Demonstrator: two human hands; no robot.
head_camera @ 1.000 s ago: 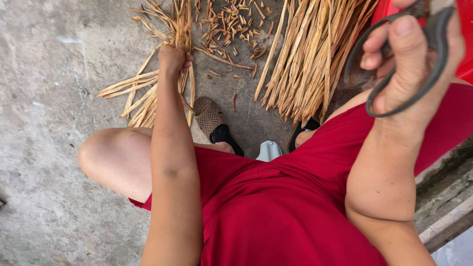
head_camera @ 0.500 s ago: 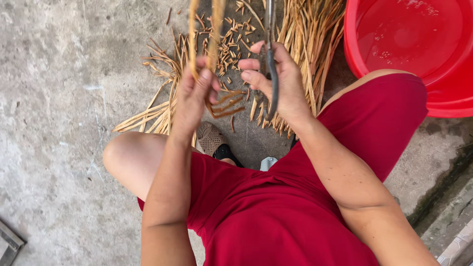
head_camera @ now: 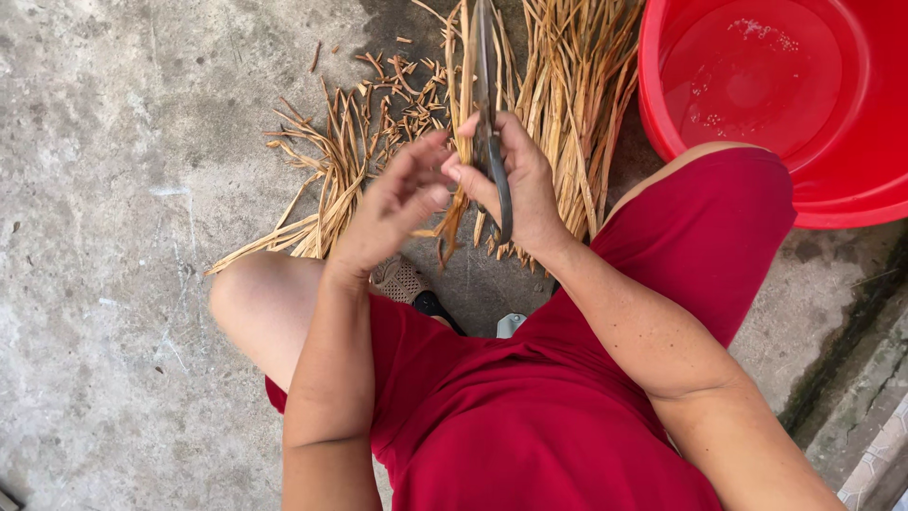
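Scissors [head_camera: 491,142]: we grip them closed-fisted in our right hand [head_camera: 520,189], left of the red basin [head_camera: 662,114].
Left hand [head_camera: 392,208]: fingers pinch a straw strip [head_camera: 454,218] beside the scissors.

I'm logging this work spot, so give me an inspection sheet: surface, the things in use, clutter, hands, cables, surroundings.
Surface: bare grey concrete floor, stained and scuffed.
Job's things: dark scissors and a dry straw strip; straw pile beyond.
Clutter: short straw offcuts scattered on the floor.
Hands: left hand pinches the strip; right hand grips the scissors, blades pointing away.
Cables: nothing seen.
Surroundings: red basin holding water at upper right; person seated in red clothing.
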